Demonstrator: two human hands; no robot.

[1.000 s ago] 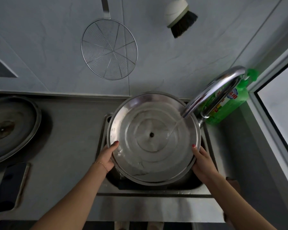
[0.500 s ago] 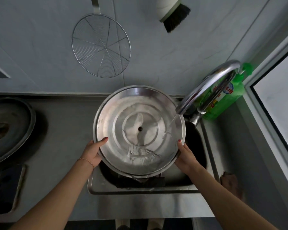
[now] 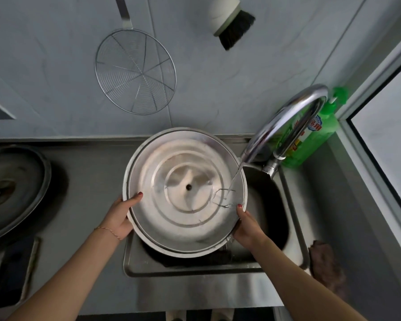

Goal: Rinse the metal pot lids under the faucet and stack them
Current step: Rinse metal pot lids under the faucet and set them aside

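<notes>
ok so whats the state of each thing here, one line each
round metal pot lid: underside up, held over the sink, water hitting its right side
left hand: gripping the lid's left rim
right hand: gripping the lid's right rim
curved chrome faucet: running
second metal lid: lying on the counter at left
wire skimmer: hanging on the wall
green soap bottle: upright behind the faucet

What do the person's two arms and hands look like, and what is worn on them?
Both forearms are bare, with no sleeves in view. The left hand has a thin gold-coloured chain bracelet round its wrist. The right hand shows no jewellery. The thumbnails that show on both hands are painted dark red. No gloves or watch can be seen.
</notes>
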